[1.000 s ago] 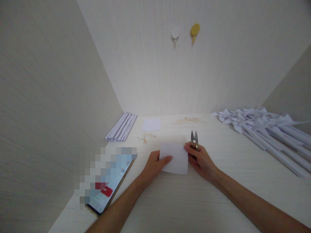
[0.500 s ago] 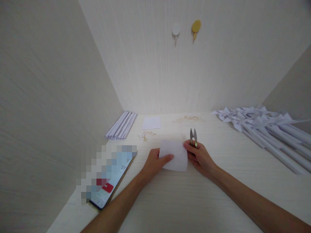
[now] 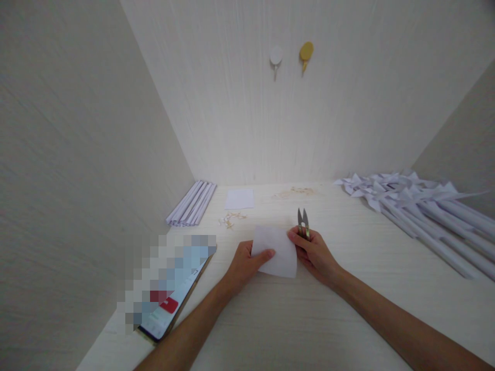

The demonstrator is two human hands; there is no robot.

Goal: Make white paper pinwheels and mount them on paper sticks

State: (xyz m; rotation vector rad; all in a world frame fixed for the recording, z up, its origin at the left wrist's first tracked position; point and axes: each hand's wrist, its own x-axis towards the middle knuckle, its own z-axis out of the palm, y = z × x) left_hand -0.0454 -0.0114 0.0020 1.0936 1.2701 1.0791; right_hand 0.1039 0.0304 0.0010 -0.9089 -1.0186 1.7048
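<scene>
Two hands met over one small white paper sheet near the middle of the table: the left hand pinched its left edge, thumb lying on top, while the right hand touched its right edge and was clenched around metal thread snips, whose pointed blades stuck out toward the far side. The sheet was thin, matte and roughly rectangular, the table pale with a fine wood grain, and the enclosing walls plain, light and faintly striped. Rolled paper tubes lay far left, paper pinwheels to the right, a phone near left.
</scene>
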